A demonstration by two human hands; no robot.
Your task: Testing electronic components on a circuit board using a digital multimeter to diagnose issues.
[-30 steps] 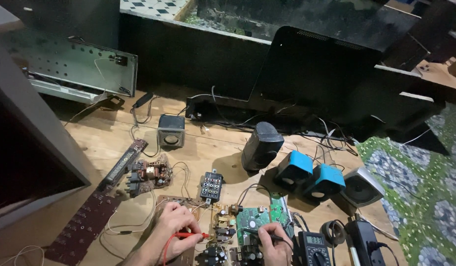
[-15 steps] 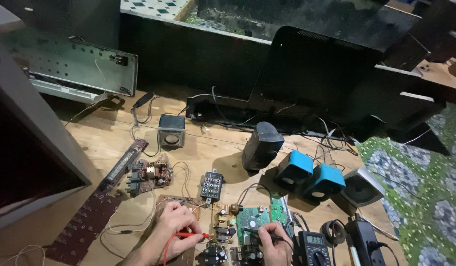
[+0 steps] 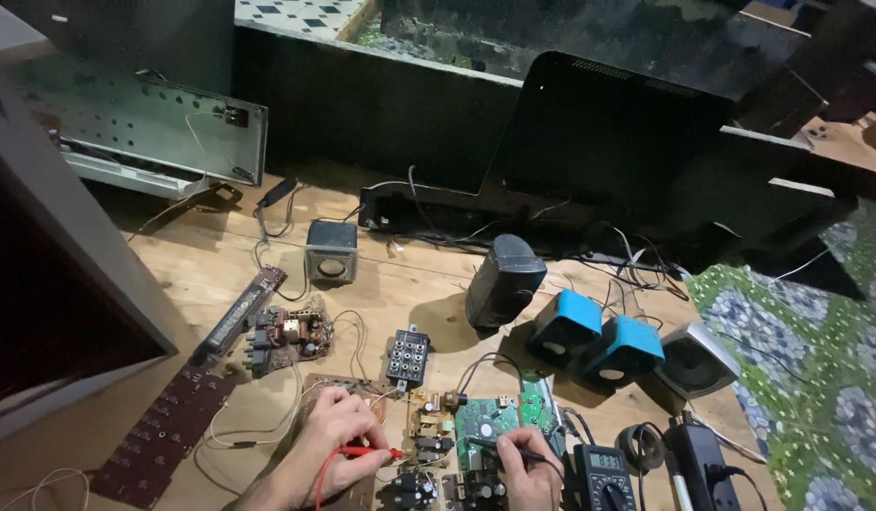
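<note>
While the green board [image 3: 495,421] lay flat on the wooden table [image 3: 211,274] near the lower edge, both hands worked just over it. The left hand [image 3: 336,443] was closed around a red probe [image 3: 370,452], whose tip pointed right toward the small parts at the board's left side. The right hand [image 3: 528,466] pinched a black probe [image 3: 499,447], its tip resting on the board just left of the knuckles. So the board sat between the two hands, nearer the right one.

A multimeter [image 3: 603,476] lay just right of the right hand, with a coil [image 3: 640,445] and a dark adapter [image 3: 698,464] beyond it. Above the board stood a black jack block [image 3: 407,357], and to its left a brown board [image 3: 284,333] with wires. Farther up were a grey cube speaker [image 3: 331,252], a black speaker [image 3: 504,282], two blue speakers [image 3: 594,331] and a silver one [image 3: 698,358]. A long dark strip [image 3: 187,393] ran along the left.
</note>
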